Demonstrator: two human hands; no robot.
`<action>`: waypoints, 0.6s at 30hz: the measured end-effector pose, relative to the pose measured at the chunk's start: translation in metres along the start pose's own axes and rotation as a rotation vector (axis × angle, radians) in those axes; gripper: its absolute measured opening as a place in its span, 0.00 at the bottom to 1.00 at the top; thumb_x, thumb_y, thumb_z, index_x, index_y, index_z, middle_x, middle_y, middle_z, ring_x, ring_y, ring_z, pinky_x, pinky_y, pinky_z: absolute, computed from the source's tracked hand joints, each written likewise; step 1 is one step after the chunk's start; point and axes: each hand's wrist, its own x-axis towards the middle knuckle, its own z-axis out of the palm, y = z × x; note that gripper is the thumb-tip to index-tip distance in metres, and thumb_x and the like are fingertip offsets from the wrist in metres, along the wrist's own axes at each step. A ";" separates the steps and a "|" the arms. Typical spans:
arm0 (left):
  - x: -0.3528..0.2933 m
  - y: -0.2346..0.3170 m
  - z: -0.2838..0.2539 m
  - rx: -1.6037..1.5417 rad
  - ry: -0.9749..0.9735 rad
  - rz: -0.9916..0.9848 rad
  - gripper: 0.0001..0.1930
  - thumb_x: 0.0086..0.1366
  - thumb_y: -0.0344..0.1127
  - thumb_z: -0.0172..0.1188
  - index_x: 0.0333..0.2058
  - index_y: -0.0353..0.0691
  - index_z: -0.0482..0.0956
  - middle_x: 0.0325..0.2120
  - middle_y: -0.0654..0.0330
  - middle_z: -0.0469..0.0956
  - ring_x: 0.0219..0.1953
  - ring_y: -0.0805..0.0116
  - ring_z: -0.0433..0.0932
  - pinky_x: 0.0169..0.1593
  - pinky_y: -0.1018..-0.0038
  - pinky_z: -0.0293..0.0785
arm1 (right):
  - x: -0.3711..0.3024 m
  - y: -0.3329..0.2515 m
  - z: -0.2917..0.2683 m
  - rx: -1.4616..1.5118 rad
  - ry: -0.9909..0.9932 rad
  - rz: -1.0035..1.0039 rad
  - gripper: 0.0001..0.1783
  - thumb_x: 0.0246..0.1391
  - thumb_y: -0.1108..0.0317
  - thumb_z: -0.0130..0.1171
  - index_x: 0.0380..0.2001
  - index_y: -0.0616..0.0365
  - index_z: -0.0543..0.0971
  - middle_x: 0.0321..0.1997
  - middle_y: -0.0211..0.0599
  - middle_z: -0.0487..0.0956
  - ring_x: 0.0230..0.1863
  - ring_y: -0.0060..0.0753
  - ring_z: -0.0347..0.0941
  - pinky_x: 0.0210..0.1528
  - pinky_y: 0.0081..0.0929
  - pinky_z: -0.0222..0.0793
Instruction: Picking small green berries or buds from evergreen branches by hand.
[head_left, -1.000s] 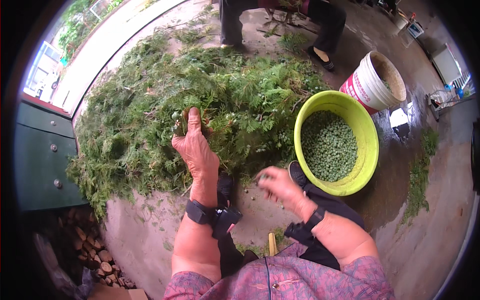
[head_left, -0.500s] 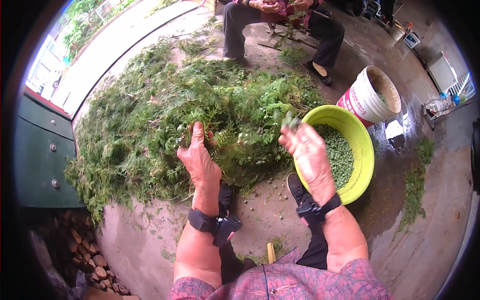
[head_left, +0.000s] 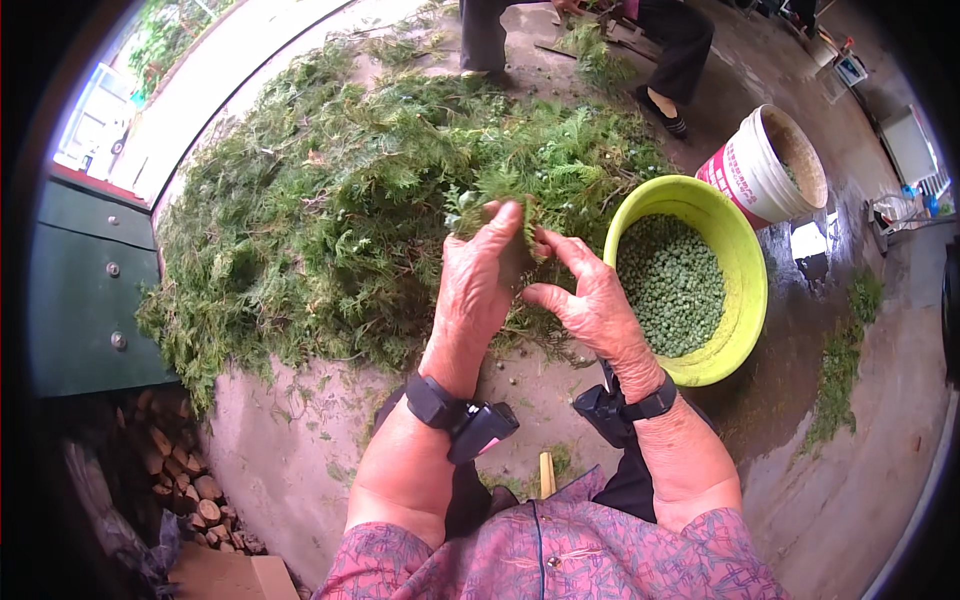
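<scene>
My left hand (head_left: 476, 290) is closed on a green conifer sprig (head_left: 462, 212), with small pale green cones showing beside the thumb. Close by on its right, my right hand (head_left: 598, 312) has thumb and forefinger spread apart, the fingertips near the sprig's foliage. Nothing shows between them; whether the forefinger touches the sprig I cannot tell. Beyond both hands spreads a large heap of cut conifer branches (head_left: 300, 220). Just right of my right hand, a yellow-green bucket (head_left: 742, 300) holds many small round green cones (head_left: 672, 285).
A white bucket (head_left: 735, 180) with red markings leans behind the yellow-green one. Across the heap sits another person (head_left: 680, 50) in dark trousers. A green metal panel (head_left: 95, 290) stands at left, above stacked firewood (head_left: 190, 490). Loose sprigs (head_left: 840, 370) lie on the floor at right.
My right hand has moved left from beside the bucket toward my left hand; the green pieces at its fingertips no longer show. My left hand has come right with the sprig. The view has shifted.
</scene>
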 end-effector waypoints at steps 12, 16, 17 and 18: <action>-0.009 -0.010 0.017 0.421 -0.053 0.163 0.21 0.54 0.30 0.64 0.46 0.33 0.71 0.38 0.62 0.75 0.39 0.75 0.72 0.45 0.79 0.68 | -0.007 0.017 0.008 0.219 0.311 0.349 0.11 0.47 0.76 0.55 0.36 0.64 0.77 0.29 0.38 0.79 0.30 0.18 0.70 0.36 0.21 0.66; -0.003 -0.010 0.008 0.403 -0.102 0.176 0.21 0.53 0.30 0.65 0.46 0.34 0.72 0.36 0.63 0.76 0.38 0.77 0.72 0.43 0.80 0.68 | -0.006 0.023 0.008 0.416 0.417 0.284 0.11 0.49 0.80 0.53 0.37 0.64 0.77 0.33 0.32 0.79 0.34 0.18 0.70 0.40 0.20 0.66; -0.003 -0.010 0.008 0.359 -0.117 0.158 0.19 0.53 0.29 0.64 0.45 0.34 0.72 0.35 0.64 0.76 0.37 0.77 0.72 0.42 0.81 0.68 | -0.005 0.023 0.008 0.506 0.428 0.326 0.11 0.49 0.80 0.53 0.38 0.64 0.77 0.34 0.32 0.79 0.35 0.19 0.70 0.41 0.20 0.66; -0.003 -0.010 0.007 0.359 -0.117 0.157 0.19 0.53 0.29 0.64 0.45 0.34 0.72 0.35 0.64 0.76 0.37 0.77 0.72 0.42 0.81 0.68 | -0.005 0.024 0.009 0.596 0.438 0.368 0.11 0.49 0.80 0.53 0.38 0.64 0.77 0.35 0.32 0.79 0.35 0.19 0.70 0.41 0.20 0.66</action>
